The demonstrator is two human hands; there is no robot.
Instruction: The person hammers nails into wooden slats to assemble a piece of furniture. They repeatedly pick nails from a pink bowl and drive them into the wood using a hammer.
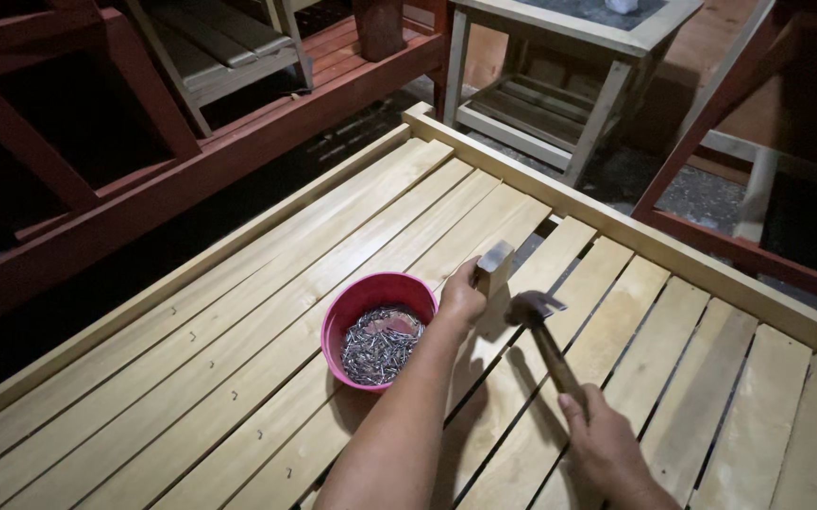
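While the left hand (462,295) pinches a small wooden block (495,262) upright on the slats (238,331), the right hand (606,449) grips a hammer (542,332) whose head hovers just beside those fingers; a glancing blow could crush them or tip the pink bowl of nails (377,331) by the wrist.

single head view, looking steeply down, close over slatted wooden frame (238,378)

pale slatted wooden frame (238,312); on it a pink bowl (352,302) of nails (380,345) and a small wooden block (495,264).
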